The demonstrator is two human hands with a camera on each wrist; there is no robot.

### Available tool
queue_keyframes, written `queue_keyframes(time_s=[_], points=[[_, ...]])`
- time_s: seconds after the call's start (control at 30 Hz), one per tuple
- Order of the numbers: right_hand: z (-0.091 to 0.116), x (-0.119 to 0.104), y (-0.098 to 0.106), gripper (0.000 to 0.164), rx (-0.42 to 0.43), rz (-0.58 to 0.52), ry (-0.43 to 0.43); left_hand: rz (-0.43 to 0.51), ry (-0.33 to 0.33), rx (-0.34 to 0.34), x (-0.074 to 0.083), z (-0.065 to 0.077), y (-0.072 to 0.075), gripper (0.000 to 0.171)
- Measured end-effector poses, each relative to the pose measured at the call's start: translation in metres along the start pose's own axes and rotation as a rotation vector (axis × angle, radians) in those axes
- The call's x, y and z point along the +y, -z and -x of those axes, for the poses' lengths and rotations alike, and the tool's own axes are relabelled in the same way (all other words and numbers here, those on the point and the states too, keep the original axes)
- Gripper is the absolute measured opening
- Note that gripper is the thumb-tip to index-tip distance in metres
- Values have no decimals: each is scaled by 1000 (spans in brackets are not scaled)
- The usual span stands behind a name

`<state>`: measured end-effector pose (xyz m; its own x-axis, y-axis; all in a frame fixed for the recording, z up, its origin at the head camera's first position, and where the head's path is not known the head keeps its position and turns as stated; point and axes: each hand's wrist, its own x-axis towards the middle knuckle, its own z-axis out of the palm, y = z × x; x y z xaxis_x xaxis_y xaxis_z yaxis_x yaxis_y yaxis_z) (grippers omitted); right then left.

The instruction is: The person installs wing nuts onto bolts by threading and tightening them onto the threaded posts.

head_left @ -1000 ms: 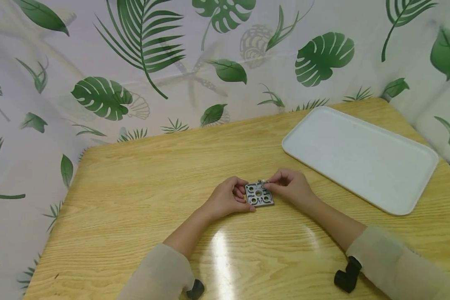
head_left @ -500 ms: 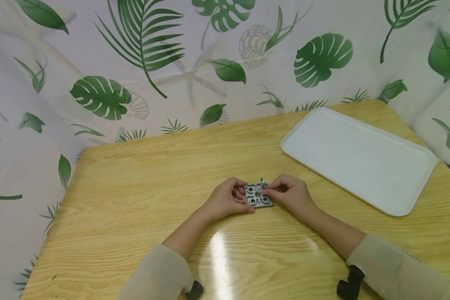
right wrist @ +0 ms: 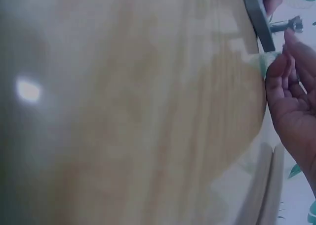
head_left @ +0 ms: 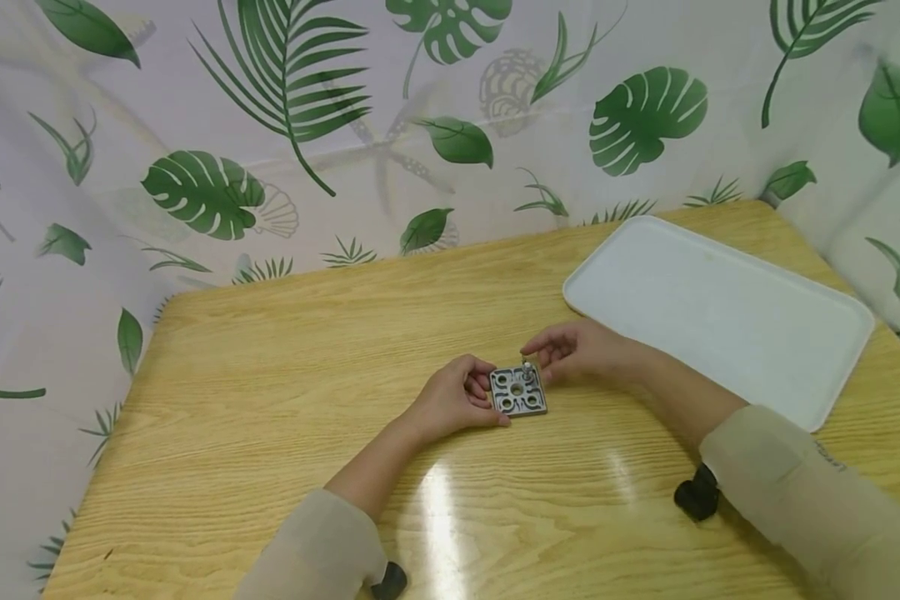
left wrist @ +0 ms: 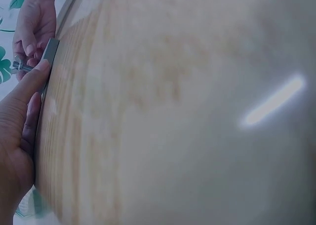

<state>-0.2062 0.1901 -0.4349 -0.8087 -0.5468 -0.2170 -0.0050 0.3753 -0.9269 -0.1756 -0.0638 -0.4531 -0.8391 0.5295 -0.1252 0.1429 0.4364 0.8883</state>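
A square grey metal plate [head_left: 517, 402] with several round holes and curved grooves lies low over the table. My left hand [head_left: 450, 398] grips its left side, thumb along the near edge and fingers at the far left corner. A small silver bolt with a wing-like head [head_left: 528, 372] stands upright at the plate's far right corner; in the right wrist view the bolt [right wrist: 289, 25] sticks out from the plate's face. My right hand [head_left: 583, 350] is just right of it, index finger stretched to the bolt's top and thumb apart from it, the other fingers loosely bent.
A white rectangular tray [head_left: 720, 308] lies at the back right of the wooden table [head_left: 307, 350], behind the right forearm. A leaf-printed cloth [head_left: 390, 125] hangs along the back and sides. Black wrist-worn devices [head_left: 697, 493] hang below the sleeves.
The right thumb and fingers, earlier pinching the bolt, have come off it and moved slightly right and back. The bolt stays upright in the plate; the left hand has not moved.
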Motion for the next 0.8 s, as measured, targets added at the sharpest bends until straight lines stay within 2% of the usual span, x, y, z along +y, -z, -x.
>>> queue_keyframes(time_s=[0.07, 0.13, 0.27, 0.4, 0.53, 0.7, 0.8], points=[[-4, -3, 6, 45, -73, 27, -17, 3, 1, -3, 0, 0, -1, 67], [-8, -4, 7, 44, -110, 25, -20, 6, 2, -4, 1, 0, -1, 67], [-10, -6, 7, 38, -133, 38, -1, 10, 5, -7, 3, 0, -1, 67], [-10, -6, 5, 33, -117, 54, 28, 16, 11, -13, 4, 0, 0, 67], [-8, -4, 0, 30, -47, 38, 23, 15, 20, -13, 5, 1, 1, 66], [-5, -3, -10, 28, 100, -57, -18, 20, 25, -4, 6, 2, 2, 66], [-1, -2, -18, 26, 195, -62, -12, 23, 29, -6, 6, 1, 2, 65]])
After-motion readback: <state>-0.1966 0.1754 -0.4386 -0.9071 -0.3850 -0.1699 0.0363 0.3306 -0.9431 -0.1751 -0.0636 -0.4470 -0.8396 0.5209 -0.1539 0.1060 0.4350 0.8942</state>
